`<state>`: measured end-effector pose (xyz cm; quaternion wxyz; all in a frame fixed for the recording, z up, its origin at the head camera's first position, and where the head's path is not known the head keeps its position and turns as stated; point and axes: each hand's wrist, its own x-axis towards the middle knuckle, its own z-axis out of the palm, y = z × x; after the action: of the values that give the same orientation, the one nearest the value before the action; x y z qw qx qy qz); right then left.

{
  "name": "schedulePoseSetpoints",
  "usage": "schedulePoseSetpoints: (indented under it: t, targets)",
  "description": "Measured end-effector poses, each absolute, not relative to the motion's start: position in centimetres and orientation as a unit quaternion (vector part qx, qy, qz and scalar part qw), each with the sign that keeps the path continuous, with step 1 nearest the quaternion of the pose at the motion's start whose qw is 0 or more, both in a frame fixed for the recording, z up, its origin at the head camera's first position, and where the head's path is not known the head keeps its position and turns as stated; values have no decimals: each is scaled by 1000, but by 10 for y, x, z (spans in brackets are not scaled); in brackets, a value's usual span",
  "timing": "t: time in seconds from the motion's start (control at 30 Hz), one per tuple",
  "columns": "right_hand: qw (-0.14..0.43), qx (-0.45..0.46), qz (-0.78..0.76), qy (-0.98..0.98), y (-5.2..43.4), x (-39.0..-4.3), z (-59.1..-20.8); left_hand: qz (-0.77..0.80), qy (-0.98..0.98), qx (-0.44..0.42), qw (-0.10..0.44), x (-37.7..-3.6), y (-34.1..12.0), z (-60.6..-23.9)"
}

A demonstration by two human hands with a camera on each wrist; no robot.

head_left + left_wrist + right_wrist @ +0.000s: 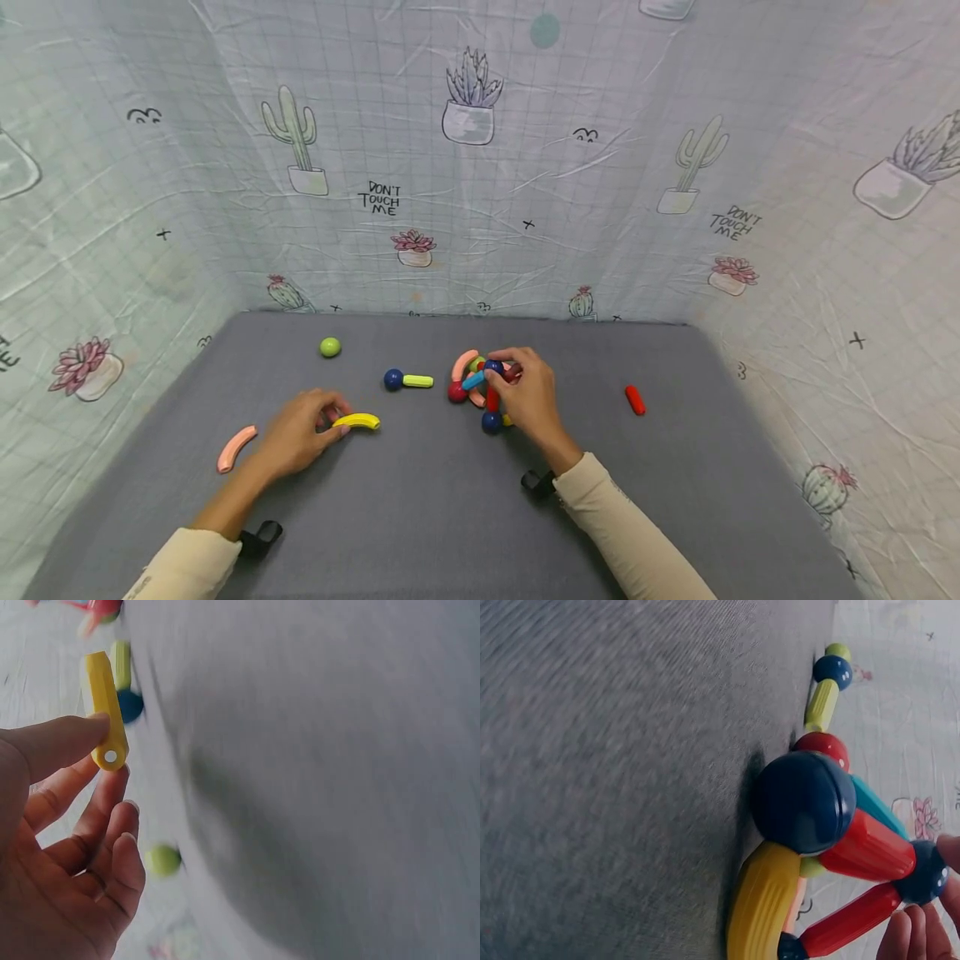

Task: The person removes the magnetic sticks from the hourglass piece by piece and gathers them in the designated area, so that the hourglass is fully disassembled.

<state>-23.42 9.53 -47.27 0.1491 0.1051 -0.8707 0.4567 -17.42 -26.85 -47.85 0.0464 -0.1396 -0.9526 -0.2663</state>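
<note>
Between thumb and fingers my left hand (303,429) pinches a curved yellow rod (358,422), whose near end shows a white dot in the left wrist view. My right hand (528,396) grips a dark blue ball (922,874) at the top of a structure of coloured rods and balls. Red rods (866,847) and a light blue rod (474,381) run down from that ball. Lower down are another dark blue ball (804,802), a red ball (457,392), a curved yellow rod (763,904) and curved pink rods (462,364).
Left of the structure, a dark blue ball (393,380) joined to a yellow-green rod (418,381) lies on the grey table (420,517). A green ball (330,347) sits farther back. A curved pink rod (236,448) lies at left, a short red rod (635,400) at right.
</note>
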Motion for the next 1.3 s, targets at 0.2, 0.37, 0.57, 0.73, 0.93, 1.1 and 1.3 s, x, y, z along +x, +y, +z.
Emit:
schedulePoseSetpoints:
  t: [0.2,0.37,0.57,0.73,0.93,1.1,1.3]
  targets:
    - [140,110,464,-868,99,-236,-474,-251,-961,-98,65,-159,-308,-474]
    - [134,111,474,-863,101,-236,-475,-235,-965,-75,93,-145,-338,-478]
    - [123,114,479,-862,104,-238,-476,-215,-965,-66,132,-133,-364,-484]
    - [123,120,479,-861,105,-240,-478,-203,-968,-62,133,-128,-376,-488]
    - [119,123,480,-861,106,-240,-476,-192,-972,-55,123,-126,-380,-487]
    - [116,129,482,-859,106,-239,-474,-183,-975,-46,116,-128,-373,-480]
    - [126,128,478,-860,102,-237,-471,-176,-974,-60,130,-137,-346,-463]
